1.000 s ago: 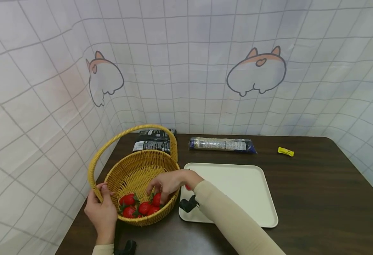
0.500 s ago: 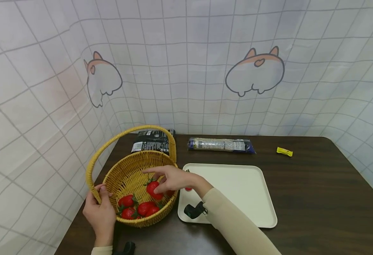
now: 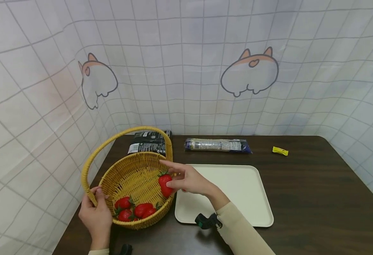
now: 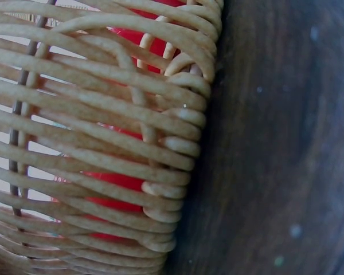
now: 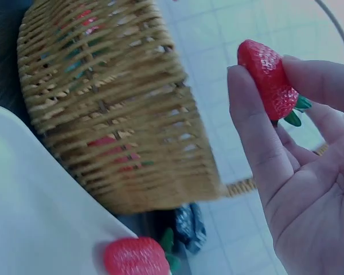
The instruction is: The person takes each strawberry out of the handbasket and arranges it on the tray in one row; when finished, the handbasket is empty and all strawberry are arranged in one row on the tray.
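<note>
In the head view, my left hand (image 3: 97, 214) grips the left side of the yellow wicker basket (image 3: 127, 173) where its handle meets the rim. Several strawberries (image 3: 143, 210) lie in the basket's near part. My right hand (image 3: 191, 180) pinches one strawberry (image 3: 165, 184) between thumb and fingers, at the basket's right rim. The right wrist view shows this held strawberry (image 5: 266, 80) plainly, green leaves toward the palm. Another strawberry (image 5: 135, 258) rests on the white tray near its edge, mostly hidden by my right hand in the head view. Red shows through the basket's weave (image 4: 86, 137) in the left wrist view.
The white tray (image 3: 227, 194) lies right of the basket. Behind stand a black packet (image 3: 148, 143) and a long clear packet with blue ends (image 3: 217, 145). A small yellow wrapped piece (image 3: 280, 151) lies at the back right. A checked curtain (image 3: 199, 88) encloses the table.
My right hand has lifted a strawberry from among the others in the basket and carried it up and right to the rim. My left hand keeps its grip on the basket.
</note>
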`<state>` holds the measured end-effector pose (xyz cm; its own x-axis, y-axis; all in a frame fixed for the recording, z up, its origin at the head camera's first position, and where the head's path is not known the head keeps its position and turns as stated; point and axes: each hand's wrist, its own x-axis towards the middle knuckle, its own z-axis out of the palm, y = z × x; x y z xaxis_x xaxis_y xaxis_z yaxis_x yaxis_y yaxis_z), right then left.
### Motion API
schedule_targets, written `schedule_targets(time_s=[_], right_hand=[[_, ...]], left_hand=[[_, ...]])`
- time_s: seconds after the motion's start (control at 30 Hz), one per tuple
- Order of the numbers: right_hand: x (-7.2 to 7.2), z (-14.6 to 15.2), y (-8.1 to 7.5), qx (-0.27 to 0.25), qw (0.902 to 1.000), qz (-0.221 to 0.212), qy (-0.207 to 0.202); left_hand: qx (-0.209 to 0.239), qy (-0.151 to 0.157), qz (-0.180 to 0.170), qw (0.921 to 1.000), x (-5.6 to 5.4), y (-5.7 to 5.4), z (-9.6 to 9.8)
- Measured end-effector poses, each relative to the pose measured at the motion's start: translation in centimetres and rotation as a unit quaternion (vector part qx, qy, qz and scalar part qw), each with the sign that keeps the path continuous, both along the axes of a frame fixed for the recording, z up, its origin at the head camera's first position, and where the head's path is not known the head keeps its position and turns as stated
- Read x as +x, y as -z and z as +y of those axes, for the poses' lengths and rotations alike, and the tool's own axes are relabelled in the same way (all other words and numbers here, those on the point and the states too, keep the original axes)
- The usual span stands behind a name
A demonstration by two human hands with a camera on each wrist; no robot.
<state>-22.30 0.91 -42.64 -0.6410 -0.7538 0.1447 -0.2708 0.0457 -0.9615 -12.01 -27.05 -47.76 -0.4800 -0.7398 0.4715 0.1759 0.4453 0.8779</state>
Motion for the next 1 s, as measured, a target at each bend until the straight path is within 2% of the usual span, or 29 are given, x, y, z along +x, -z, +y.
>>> schedule_targets(time_s=[0.23,0.33,0.47,0.53,0.63,0.8,1.0], right_hand=[[0.1,2.1,0.4,-0.027,0.9987,-0.017,0.041],[0.4,2.9,0.0,-0.027,0.9978,-0.025,0.055],[-0.2,4.2,0.5,-0.039,0.9960,-0.033,0.074],[-1.0,4.8,1.5,-0.045,0.9949,-0.034,0.084],[-1.6,6.0,1.8,-0.045,0.9924,-0.034,0.109],[-2.4,7.7,2.6,-0.026,0.9851,-0.041,0.165],[-3.1,8.6,3.7,0.005,0.9712,-0.078,0.225]], left_hand=[[-0.008,-0.009,-0.004,0.9999,0.2,0.0,0.0],[-0.011,-0.012,-0.005,0.9998,0.3,0.0,0.0],[-0.012,-0.013,-0.004,0.9998,0.3,-0.1,0.1],[-0.012,-0.014,-0.003,0.9998,0.3,-0.1,0.1],[-0.011,-0.012,-0.003,0.9999,0.2,-0.2,0.1],[-0.012,-0.009,0.000,0.9999,0.0,-0.3,0.2],[-0.012,-0.015,-0.009,0.9998,0.1,-0.3,0.2]])
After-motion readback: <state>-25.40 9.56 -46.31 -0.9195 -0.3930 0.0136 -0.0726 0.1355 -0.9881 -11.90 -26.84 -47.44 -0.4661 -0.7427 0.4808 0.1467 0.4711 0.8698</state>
